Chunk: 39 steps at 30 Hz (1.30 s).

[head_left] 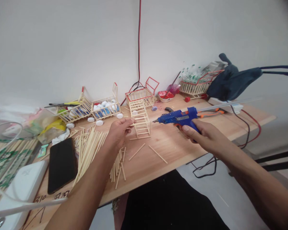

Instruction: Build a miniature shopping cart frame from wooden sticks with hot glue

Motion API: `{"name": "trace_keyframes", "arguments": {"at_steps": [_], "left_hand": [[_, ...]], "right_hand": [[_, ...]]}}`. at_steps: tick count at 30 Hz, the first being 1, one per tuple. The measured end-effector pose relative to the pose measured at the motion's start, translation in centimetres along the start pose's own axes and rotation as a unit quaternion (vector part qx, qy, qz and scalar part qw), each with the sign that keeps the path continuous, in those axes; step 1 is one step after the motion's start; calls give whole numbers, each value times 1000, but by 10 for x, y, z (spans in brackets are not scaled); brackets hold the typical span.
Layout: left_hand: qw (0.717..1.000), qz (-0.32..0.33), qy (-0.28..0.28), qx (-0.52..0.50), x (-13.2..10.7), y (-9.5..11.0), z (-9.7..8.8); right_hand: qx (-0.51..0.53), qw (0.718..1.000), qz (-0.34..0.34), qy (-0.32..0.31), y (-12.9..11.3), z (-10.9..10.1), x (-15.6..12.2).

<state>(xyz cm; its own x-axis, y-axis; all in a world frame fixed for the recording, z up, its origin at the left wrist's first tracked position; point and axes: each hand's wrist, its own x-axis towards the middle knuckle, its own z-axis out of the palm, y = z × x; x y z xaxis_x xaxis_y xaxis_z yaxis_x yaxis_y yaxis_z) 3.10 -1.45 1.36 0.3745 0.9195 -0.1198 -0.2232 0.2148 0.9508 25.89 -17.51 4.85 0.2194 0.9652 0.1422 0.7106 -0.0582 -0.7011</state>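
My right hand (201, 134) is wrapped round the grip of a blue hot glue gun (179, 117), whose nozzle points left toward a small frame built of wooden sticks (141, 123). My left hand (118, 131) pinches a short wooden stick (131, 124) held against the frame's left side. The frame stands on the wooden table (172, 147). The glue gun's tip is a little to the right of the frame, apart from it.
Loose sticks (88, 150) lie by my left forearm, with a black phone (61, 164) and a white box (19, 188) further left. Stick baskets with bottle caps (105, 108), a red-edged basket (140, 94), a red paint dish (164, 95), a dark bag (232, 80) and cables line the back.
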Motion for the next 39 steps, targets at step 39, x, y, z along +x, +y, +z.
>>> {"name": "trace_keyframes", "arguments": {"at_steps": [39], "left_hand": [[1000,-1,5,-3,1,0,1]], "right_hand": [[110,994,-8,10,2,-2,-1]]}}
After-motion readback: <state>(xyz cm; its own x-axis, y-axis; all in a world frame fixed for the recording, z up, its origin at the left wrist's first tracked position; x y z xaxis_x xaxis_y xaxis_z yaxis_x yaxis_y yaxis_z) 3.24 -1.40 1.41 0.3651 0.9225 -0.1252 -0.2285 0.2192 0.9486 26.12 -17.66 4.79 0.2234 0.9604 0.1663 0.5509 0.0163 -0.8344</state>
